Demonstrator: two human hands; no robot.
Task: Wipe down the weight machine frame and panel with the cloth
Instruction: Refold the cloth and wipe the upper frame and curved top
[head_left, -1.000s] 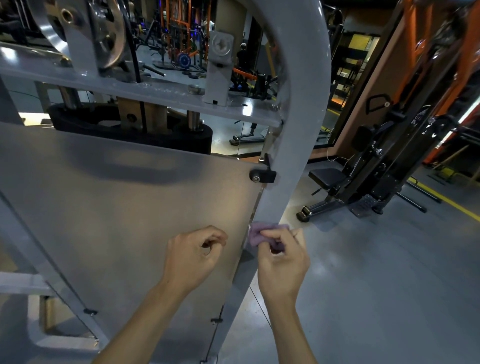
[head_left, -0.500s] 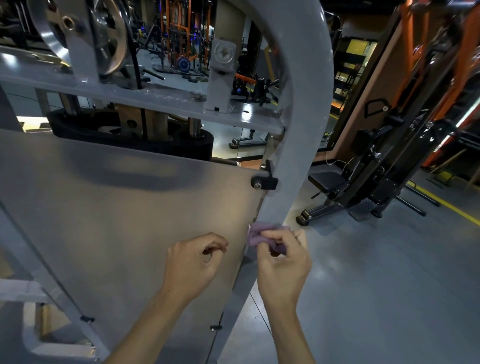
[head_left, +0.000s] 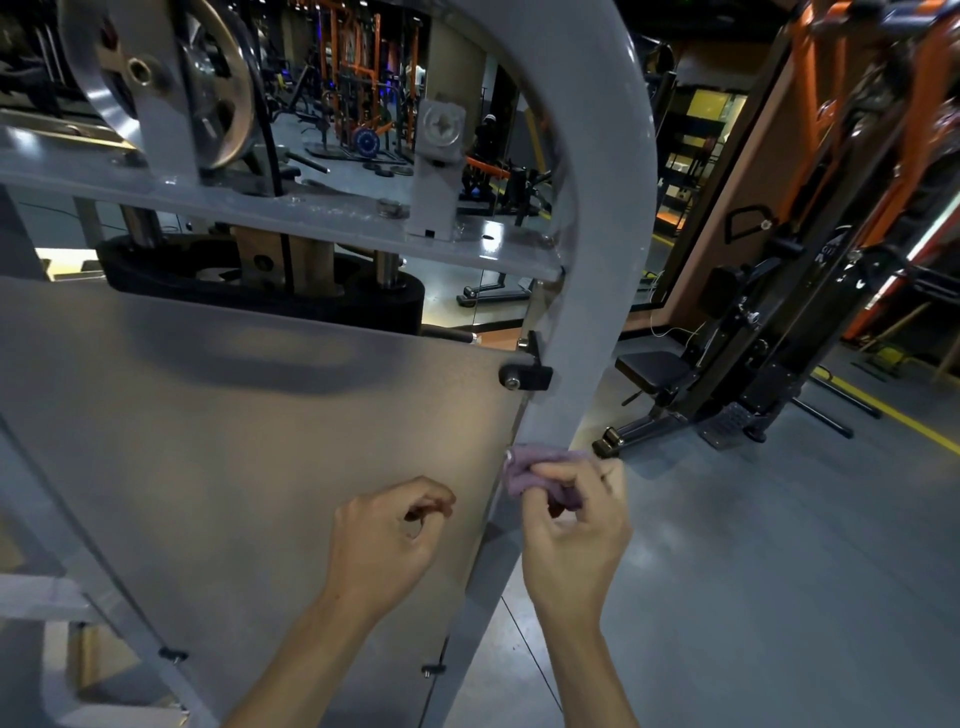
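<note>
The right hand (head_left: 574, 525) grips a small bunched purple cloth (head_left: 540, 470), fingers curled round it and pressing it against the grey painted curved frame tube (head_left: 597, 260) of the weight machine, just below a black bracket with a bolt (head_left: 525, 375) that joins the tube to the panel's upper right corner. The left hand (head_left: 387, 540) holds nothing; its fingers are loosely curled with thumb and forefinger nearly meeting, and it sits in front of the flat grey metal panel (head_left: 234, 441), whether touching it cannot be told.

The panel's right edge runs diagonally down beside the tube, passing between the two hands, with a narrow seam between panel and tube. Above the panel's top edge sit a black weight stack (head_left: 260, 283) and a grey crossbar (head_left: 285, 213) carrying a shiny steel pulley wheel (head_left: 171, 78). To the right of the tube lies open grey gym floor (head_left: 753, 571), with a black bench machine (head_left: 727, 364) standing well apart.

The cloth lies at the right hand's fingertips, near the left hand.
</note>
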